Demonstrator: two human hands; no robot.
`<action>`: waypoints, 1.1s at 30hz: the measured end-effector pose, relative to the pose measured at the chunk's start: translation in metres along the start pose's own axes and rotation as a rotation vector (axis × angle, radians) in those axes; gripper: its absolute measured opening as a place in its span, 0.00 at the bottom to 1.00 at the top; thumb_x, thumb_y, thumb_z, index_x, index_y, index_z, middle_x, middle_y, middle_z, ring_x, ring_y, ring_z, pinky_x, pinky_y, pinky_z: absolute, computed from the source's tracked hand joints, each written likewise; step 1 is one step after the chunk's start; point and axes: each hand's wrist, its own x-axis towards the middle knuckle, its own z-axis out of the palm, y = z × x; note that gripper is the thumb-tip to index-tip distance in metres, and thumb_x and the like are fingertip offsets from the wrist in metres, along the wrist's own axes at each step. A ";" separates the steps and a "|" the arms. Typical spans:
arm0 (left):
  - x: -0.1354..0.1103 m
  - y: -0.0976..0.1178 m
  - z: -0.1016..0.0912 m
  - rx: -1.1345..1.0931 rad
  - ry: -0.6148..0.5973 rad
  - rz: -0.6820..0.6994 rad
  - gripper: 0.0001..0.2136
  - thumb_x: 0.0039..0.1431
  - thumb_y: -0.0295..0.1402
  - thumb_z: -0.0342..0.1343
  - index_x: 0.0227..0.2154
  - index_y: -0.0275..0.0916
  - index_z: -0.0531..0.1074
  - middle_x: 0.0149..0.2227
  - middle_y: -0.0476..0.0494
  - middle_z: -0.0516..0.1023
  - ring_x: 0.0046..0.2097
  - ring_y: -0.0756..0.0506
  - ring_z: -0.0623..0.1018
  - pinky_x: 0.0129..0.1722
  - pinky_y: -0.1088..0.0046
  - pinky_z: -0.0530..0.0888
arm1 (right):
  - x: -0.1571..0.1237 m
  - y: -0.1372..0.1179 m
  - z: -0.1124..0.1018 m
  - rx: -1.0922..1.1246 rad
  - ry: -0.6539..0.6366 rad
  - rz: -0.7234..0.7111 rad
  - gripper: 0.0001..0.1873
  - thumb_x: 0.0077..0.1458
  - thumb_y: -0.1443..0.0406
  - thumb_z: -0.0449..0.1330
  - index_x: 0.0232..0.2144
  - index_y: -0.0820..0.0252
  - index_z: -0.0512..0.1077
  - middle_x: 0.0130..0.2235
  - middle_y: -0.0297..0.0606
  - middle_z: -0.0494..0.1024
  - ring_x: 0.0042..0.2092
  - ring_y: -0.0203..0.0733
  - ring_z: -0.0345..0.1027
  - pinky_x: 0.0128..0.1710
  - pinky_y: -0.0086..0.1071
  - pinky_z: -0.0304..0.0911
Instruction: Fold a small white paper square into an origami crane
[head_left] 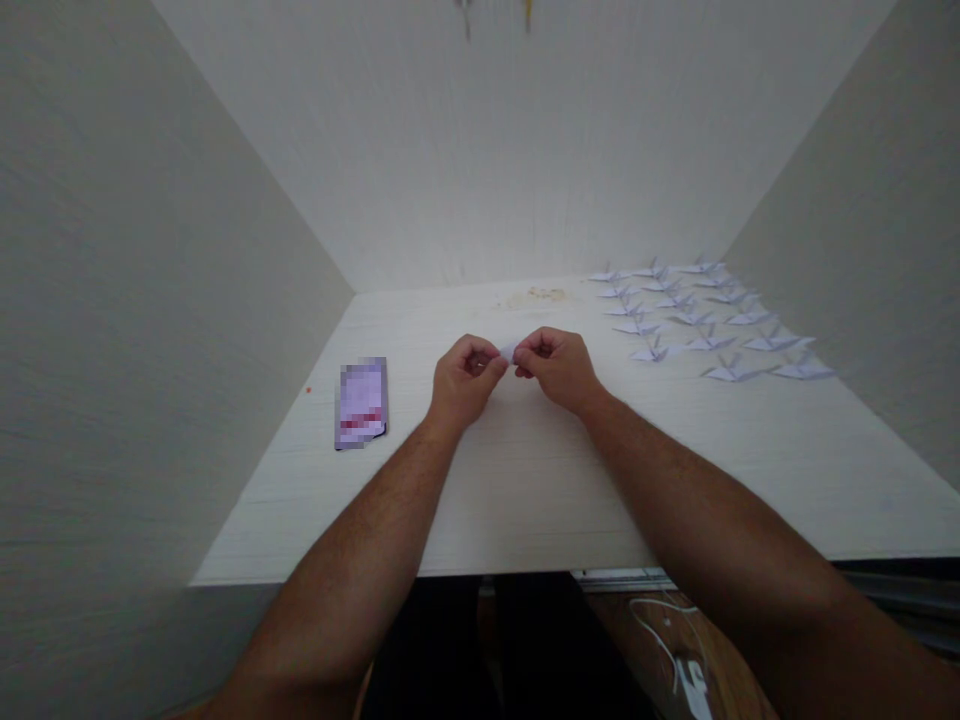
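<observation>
Between my two hands, over the middle of the white table, is a small piece of folded white paper [508, 354]. My left hand [466, 378] pinches its left end between thumb and finger. On the other side, the thumb and fingers of my right hand [556, 368] are closed on its right end. Most of the paper is hidden by my fingertips, so its exact folded shape cannot be made out. To the right stand several folded white paper cranes [694, 318] in rough rows.
A phone-like flat object [361, 403], its screen blurred out, lies on the left of the table [540, 490]. Walls close in the back and both sides. A tiny red dot [308, 390] is near the left edge. White cables [660, 640] lie on the floor below.
</observation>
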 end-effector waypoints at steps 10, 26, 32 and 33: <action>0.002 0.007 -0.002 -0.041 -0.142 -0.177 0.12 0.50 0.40 0.65 0.28 0.36 0.74 0.24 0.46 0.79 0.26 0.49 0.77 0.28 0.74 0.72 | -0.001 0.000 -0.001 -0.115 0.001 -0.054 0.05 0.48 0.65 0.63 0.23 0.59 0.71 0.21 0.32 0.76 0.25 0.37 0.72 0.26 0.30 0.66; 0.000 -0.002 -0.003 0.259 0.020 0.061 0.08 0.56 0.40 0.61 0.31 0.41 0.78 0.28 0.48 0.79 0.30 0.49 0.75 0.32 0.73 0.70 | -0.002 0.003 0.001 0.004 -0.005 -0.082 0.09 0.48 0.60 0.65 0.27 0.59 0.74 0.24 0.34 0.77 0.26 0.35 0.69 0.28 0.31 0.67; -0.002 0.000 -0.001 0.189 0.051 0.049 0.09 0.57 0.41 0.60 0.34 0.41 0.77 0.28 0.49 0.79 0.30 0.49 0.77 0.33 0.73 0.72 | -0.001 0.002 0.004 0.045 0.019 -0.052 0.10 0.47 0.60 0.65 0.29 0.57 0.69 0.23 0.31 0.75 0.25 0.35 0.70 0.27 0.31 0.68; -0.002 0.001 -0.001 0.192 0.059 0.051 0.09 0.57 0.40 0.60 0.34 0.41 0.77 0.27 0.49 0.79 0.30 0.49 0.76 0.32 0.74 0.71 | -0.002 0.002 0.004 0.060 0.024 -0.049 0.11 0.46 0.60 0.65 0.29 0.57 0.68 0.23 0.30 0.74 0.25 0.35 0.70 0.26 0.30 0.68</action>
